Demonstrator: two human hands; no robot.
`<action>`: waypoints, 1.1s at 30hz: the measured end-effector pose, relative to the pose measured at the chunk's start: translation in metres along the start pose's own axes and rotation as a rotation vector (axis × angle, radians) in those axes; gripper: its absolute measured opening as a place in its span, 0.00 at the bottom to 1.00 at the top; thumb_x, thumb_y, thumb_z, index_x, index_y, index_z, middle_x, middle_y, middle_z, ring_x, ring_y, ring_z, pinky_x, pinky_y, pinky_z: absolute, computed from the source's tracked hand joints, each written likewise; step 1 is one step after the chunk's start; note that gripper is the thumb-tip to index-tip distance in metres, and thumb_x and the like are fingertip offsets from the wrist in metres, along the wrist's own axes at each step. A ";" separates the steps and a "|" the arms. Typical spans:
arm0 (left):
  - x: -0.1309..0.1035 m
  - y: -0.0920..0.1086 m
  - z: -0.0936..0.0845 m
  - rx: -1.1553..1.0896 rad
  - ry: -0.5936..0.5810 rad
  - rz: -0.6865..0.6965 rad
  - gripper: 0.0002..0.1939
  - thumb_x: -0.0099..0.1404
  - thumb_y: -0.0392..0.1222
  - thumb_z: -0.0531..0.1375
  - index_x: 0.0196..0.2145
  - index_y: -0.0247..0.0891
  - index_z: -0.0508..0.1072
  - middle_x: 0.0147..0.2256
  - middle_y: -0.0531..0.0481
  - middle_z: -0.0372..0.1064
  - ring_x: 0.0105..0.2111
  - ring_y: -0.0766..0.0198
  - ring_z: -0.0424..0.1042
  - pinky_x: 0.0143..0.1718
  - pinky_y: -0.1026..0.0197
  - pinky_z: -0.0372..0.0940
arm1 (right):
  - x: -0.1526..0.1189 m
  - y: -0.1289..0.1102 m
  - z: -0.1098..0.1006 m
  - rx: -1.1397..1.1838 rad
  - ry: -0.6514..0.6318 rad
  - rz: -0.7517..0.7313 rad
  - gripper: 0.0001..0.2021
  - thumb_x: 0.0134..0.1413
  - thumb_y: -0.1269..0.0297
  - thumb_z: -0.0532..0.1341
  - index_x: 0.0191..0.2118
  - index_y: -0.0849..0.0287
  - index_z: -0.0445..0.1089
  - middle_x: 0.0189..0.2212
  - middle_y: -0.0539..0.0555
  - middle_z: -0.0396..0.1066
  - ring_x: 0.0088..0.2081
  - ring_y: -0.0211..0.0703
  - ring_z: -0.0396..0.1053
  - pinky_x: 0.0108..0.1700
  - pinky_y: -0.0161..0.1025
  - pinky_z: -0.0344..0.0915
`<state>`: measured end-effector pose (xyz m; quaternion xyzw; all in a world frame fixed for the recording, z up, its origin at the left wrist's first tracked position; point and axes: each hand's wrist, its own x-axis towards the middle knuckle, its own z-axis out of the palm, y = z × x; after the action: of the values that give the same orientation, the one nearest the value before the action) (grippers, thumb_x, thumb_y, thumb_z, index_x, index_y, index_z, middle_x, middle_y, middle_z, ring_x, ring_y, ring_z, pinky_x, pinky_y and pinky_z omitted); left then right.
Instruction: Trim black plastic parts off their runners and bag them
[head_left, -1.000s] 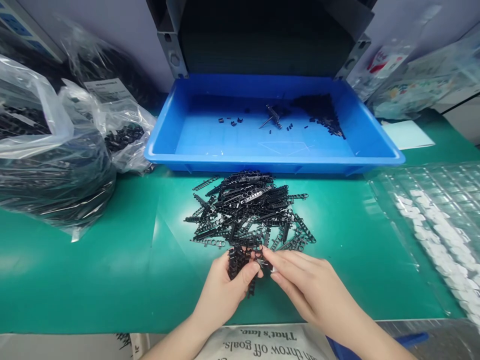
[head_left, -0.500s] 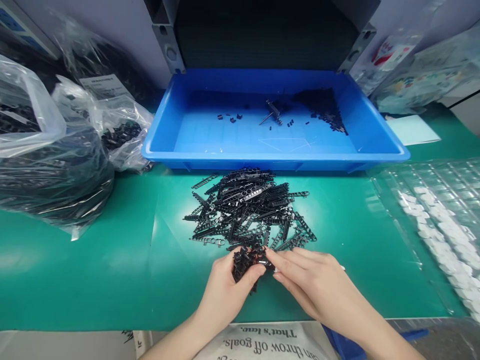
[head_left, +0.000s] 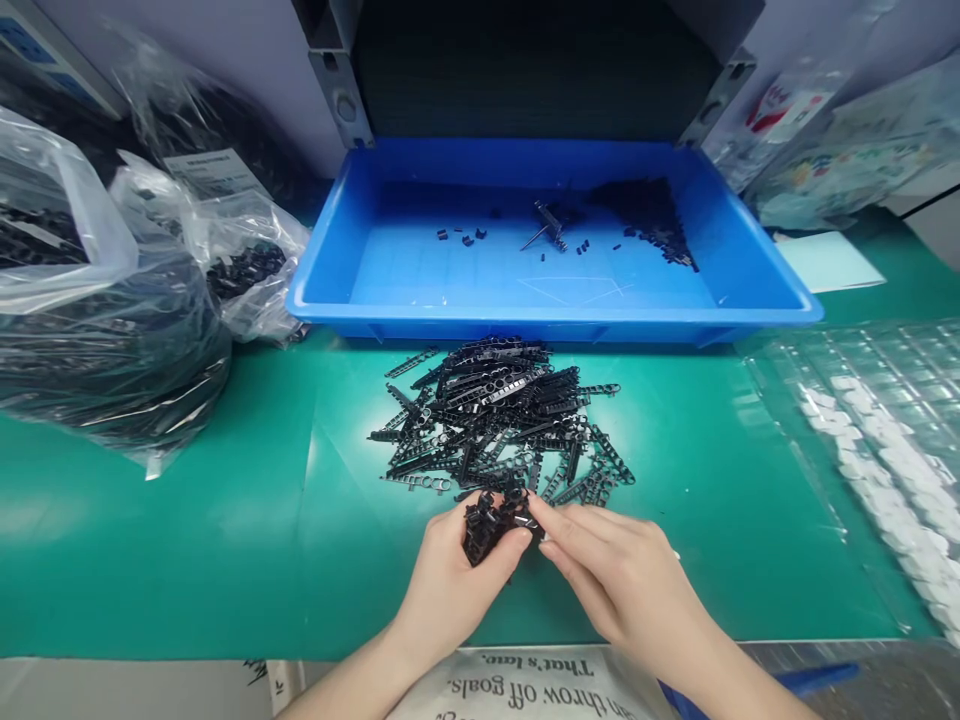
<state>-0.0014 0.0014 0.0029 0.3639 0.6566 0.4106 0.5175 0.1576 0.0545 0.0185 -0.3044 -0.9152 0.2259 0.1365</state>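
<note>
My left hand [head_left: 450, 575] is closed around a bunch of small black plastic parts [head_left: 484, 530], thumb pressed along their near side. My right hand [head_left: 607, 560] meets it from the right, fingers together, with its fingertips at the right end of the bunch. A small white bit shows by the right fingertips; what they pinch is mostly hidden. Just beyond both hands lies a loose pile of black plastic strips [head_left: 495, 400] with round holes and notches, spread over the green mat [head_left: 225, 530].
Behind the pile stands a blue bin [head_left: 555, 315] with scattered black bits and a metal-looking tool inside. Clear bags of black parts [head_left: 112, 340] are at the left. A clear tray [head_left: 802, 480] with white pieces lies at the right.
My right hand has shifted slightly left, closer against the bunch in my left hand. The left hand stays nearly in place, and the pile looks the same.
</note>
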 end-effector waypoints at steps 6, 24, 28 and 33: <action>-0.003 -0.002 0.003 -0.026 0.055 -0.034 0.06 0.53 0.40 0.60 0.21 0.38 0.67 0.19 0.56 0.62 0.18 0.68 0.57 0.20 0.66 0.56 | -0.004 -0.005 0.011 0.053 0.044 0.053 0.17 0.62 0.68 0.46 0.52 0.62 0.64 0.30 0.54 0.72 0.27 0.39 0.68 0.25 0.34 0.63; 0.003 -0.010 -0.006 -0.559 -0.118 -0.189 0.14 0.53 0.47 0.63 0.24 0.36 0.63 0.15 0.60 0.54 0.14 0.75 0.50 0.17 0.68 0.46 | 0.008 0.031 0.008 -0.287 0.098 0.496 0.16 0.56 0.53 0.49 0.22 0.55 0.59 0.16 0.50 0.64 0.15 0.43 0.62 0.17 0.35 0.47; 0.003 -0.006 -0.006 -0.589 -0.120 -0.194 0.15 0.57 0.46 0.59 0.20 0.36 0.61 0.17 0.58 0.57 0.16 0.73 0.56 0.19 0.66 0.50 | 0.015 0.031 0.005 -0.256 0.073 0.560 0.14 0.50 0.59 0.53 0.19 0.54 0.51 0.13 0.48 0.58 0.14 0.41 0.58 0.17 0.34 0.43; 0.002 -0.006 -0.003 -0.513 -0.067 -0.137 0.11 0.58 0.42 0.58 0.21 0.37 0.63 0.18 0.56 0.62 0.19 0.69 0.62 0.23 0.65 0.55 | 0.009 0.020 -0.007 -0.129 0.071 0.587 0.13 0.50 0.61 0.50 0.18 0.54 0.50 0.12 0.44 0.53 0.15 0.36 0.53 0.18 0.32 0.48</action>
<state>-0.0052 0.0001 -0.0033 0.1890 0.5366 0.5155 0.6407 0.1635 0.0763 0.0159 -0.5717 -0.7952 0.1863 0.0779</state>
